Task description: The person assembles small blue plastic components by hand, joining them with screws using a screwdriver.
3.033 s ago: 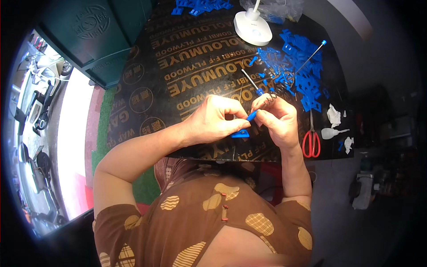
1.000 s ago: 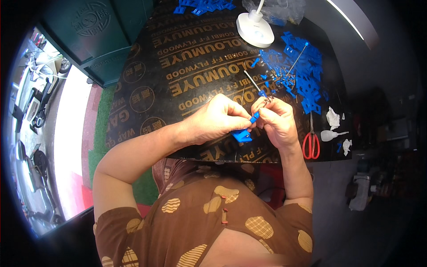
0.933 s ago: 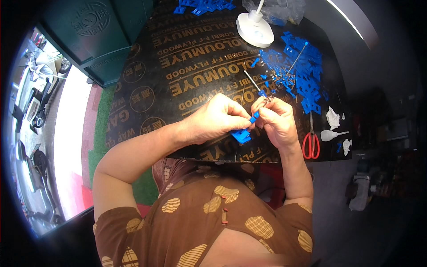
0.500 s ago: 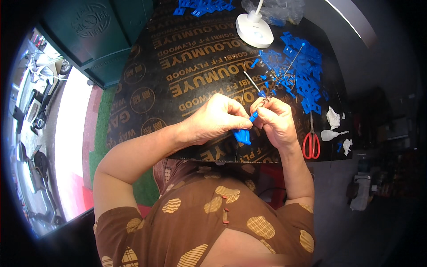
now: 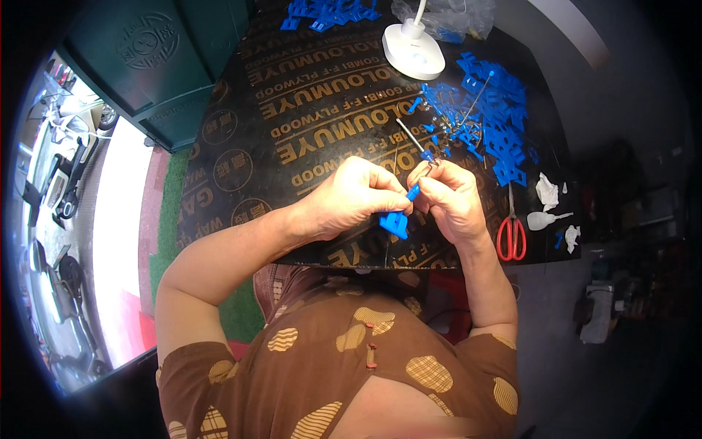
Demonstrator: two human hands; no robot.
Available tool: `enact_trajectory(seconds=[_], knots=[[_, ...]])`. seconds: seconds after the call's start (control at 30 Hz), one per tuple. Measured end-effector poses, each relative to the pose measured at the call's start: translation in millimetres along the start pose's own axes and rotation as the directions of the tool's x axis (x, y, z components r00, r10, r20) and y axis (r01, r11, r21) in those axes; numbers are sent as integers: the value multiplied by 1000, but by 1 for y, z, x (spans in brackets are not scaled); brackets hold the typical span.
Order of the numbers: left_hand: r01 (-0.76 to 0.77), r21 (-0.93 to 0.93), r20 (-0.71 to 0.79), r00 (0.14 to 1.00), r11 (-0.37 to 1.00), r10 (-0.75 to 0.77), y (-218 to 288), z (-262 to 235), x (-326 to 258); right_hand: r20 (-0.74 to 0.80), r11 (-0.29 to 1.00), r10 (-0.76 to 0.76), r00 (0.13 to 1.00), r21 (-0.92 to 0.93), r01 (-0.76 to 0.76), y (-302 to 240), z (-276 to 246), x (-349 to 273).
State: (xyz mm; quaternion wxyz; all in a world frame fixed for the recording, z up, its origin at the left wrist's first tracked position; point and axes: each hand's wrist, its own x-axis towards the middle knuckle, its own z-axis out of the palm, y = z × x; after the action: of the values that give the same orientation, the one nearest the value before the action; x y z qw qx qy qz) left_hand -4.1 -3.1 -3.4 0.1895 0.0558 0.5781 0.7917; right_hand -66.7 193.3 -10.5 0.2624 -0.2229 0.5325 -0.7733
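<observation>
My left hand (image 5: 358, 192) pinches a flat blue plastic piece (image 5: 395, 224) between thumb and fingertips, its wider end hanging below the fingers. Touching the fingertips of my right hand (image 5: 455, 197) is a small blue tip (image 5: 413, 192), between the two hands; whether it belongs to the same piece is hidden. A slim metal rod with a blue collar (image 5: 427, 155) points up and left from above my right fingers, which curl closed around its lower end. Dark loops show at that end, too small to make out.
Many blue plastic pieces (image 5: 504, 117) heap at the right of the dark plywood table (image 5: 307, 175), with small metal bits beside them. Red-handled scissors (image 5: 511, 238), a white squeeze bottle (image 5: 545, 221) and crumpled tissue (image 5: 546, 192) lie nearer. A white lamp base (image 5: 413, 55) stands far back.
Both hands stay close together in nearly the same place. The blue piece in my left hand has shifted and turned slightly, and the whole view has moved a little.
</observation>
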Motion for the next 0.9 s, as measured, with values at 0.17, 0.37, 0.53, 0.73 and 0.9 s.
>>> enact_trajectory(seconds=[0.17, 0.37, 0.53, 0.73, 0.9], knots=[[7, 13, 5, 1000, 1000, -7, 1, 0, -1, -3, 1000, -2, 1000, -18, 2, -1, 2, -1], [-20, 31, 15, 1000, 999, 20, -2, 0, 0, 29, 998, 25, 999, -67, -23, 0, -5, -2], [-58, 14, 6, 998, 998, 57, -3, 1, 2, 18, 997, 36, 999, -65, -35, 1, -6, -2], [-9, 21, 34, 999, 1000, 8, 1, 0, 0, 9, 996, 19, 1000, -83, -18, 2, -5, -2], [-59, 6, 16, 998, 998, 58, -3, 1, 2, 11, 997, 25, 1000, -76, -24, 3, -6, -2]])
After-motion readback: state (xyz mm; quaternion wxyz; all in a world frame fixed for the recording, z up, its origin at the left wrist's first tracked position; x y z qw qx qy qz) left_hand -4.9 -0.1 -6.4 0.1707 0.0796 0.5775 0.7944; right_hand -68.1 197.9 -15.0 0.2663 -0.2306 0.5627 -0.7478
